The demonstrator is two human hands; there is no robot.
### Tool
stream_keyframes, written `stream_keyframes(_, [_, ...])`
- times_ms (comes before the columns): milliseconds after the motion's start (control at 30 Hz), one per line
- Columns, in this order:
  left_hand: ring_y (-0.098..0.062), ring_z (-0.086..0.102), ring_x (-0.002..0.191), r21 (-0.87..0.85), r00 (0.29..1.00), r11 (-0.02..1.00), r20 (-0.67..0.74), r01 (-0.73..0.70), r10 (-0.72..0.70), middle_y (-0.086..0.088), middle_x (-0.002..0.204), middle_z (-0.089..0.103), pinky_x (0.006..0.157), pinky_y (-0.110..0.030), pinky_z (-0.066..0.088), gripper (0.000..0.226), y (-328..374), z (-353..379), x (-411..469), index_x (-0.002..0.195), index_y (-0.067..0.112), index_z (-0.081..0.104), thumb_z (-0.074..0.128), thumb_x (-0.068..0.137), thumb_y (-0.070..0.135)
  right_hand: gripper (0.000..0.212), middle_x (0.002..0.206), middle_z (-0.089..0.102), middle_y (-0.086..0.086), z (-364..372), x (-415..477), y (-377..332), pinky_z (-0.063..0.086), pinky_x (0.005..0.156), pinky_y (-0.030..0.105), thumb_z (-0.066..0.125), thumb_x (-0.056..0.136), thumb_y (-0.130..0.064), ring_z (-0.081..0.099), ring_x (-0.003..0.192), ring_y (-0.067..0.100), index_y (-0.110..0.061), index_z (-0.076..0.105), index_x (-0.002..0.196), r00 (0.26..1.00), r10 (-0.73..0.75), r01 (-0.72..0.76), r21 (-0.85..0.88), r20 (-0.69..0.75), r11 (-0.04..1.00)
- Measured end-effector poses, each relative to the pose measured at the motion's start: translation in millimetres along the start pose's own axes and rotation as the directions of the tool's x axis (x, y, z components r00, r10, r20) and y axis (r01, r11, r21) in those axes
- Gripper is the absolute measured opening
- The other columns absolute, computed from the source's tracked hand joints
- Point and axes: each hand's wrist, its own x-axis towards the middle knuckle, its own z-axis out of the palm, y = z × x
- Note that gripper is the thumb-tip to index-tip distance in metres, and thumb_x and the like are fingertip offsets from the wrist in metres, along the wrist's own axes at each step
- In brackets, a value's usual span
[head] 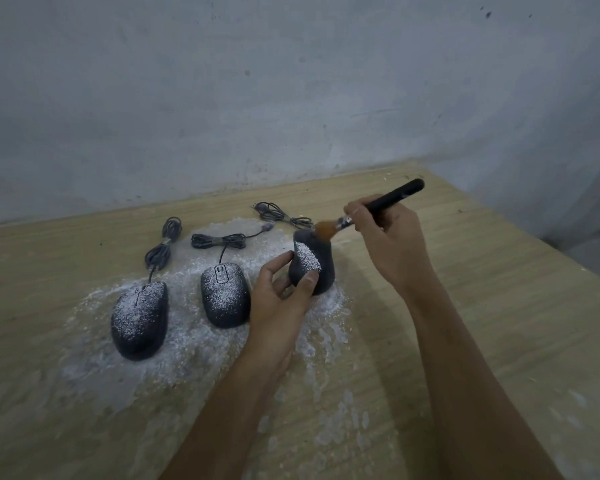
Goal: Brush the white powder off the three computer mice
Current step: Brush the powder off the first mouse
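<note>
**A:** Your left hand [278, 299], at the centre of the frame, pinches the right-hand mouse [321, 275] between thumb and forefinger. You have it tipped up steeply, with its nose pointing up the frame.

**B:** Your right hand [388, 244], just right of it, has its fingers curled round the black handle of the makeup brush [385, 202]. The orange bristles [326, 229] touch the upper end of that mouse.

**A:** A strip of white powder [308, 259] clings along its left side. The rest of its shell looks dark and bare. I can't tell whether its lower end rests on the counter [482, 306].

**B:** The middle mouse [225, 294] lies flat just left of your left hand, speckled white across its top. The left-hand mouse [140, 320], further left and lower in the frame, is dusted the same way.

**A:** Both sit in loose powder spread over the counter. More of it trails toward the bottom of the frame between your forearms.

**B:** The bundled cables [219, 240] lie above the mice, toward the grey wall [291, 98].
</note>
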Motion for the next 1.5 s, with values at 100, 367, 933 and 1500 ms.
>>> stream_keyframes(100, [-0.014,0.073,0.103,0.004,1.000,1.000,-0.003,0.001,-0.001,0.004,0.108,0.078,0.093,-0.043,0.058,0.041,-0.6,-0.2,0.2,0.124,0.027,0.058,0.071,0.091,0.008,0.017,0.065,0.066,-0.021,3.8,-1.6,-1.9,0.041,0.056,0.014,0.068,0.097,-0.023,0.057,0.060,-0.001,-0.035,0.070,0.085,0.996,-0.010,0.017,-0.073,0.088,0.997])
stream_keyframes(367, [-0.017,0.073,0.104,-0.003,1.000,1.000,-0.015,-0.001,0.001,-0.002,0.112,0.076,0.091,-0.041,0.060,0.042,0.7,1.1,-1.2,0.126,0.025,0.058,0.072,0.090,0.007,0.012,0.060,0.062,-0.016,3.9,-2.4,-3.5,0.037,0.052,0.012,0.066,0.097,-0.020,0.051,0.052,-0.001,-0.021,0.071,0.087,0.993,-0.032,0.044,-0.109,0.114,0.993])
stream_keyframes(933, [-0.021,0.072,0.109,-0.085,0.998,0.994,0.008,0.070,-0.070,-0.010,0.121,0.072,0.081,-0.033,0.061,0.044,14.2,4.5,-7.4,0.132,0.019,0.057,0.066,0.093,0.002,0.012,0.056,0.058,-0.019,-2.0,-13.8,-8.4,0.034,0.048,0.014,0.065,0.097,-0.026,0.047,0.048,0.001,-0.024,0.071,0.086,0.998,-0.009,0.014,-0.071,0.061,0.997])
stream_keyframes(1500, [-0.026,0.071,0.111,-0.184,0.990,0.973,0.036,0.142,-0.138,-0.014,0.128,0.068,0.090,-0.036,0.059,0.039,22.8,2.9,-10.4,0.133,0.018,0.056,0.054,0.099,0.000,0.013,0.062,0.062,0.004,-7.4,-28.4,-6.0,0.037,0.047,0.034,0.066,0.097,-0.023,0.049,0.051,0.018,-0.029,0.072,0.087,0.993,-0.035,0.043,-0.064,0.117,0.997])
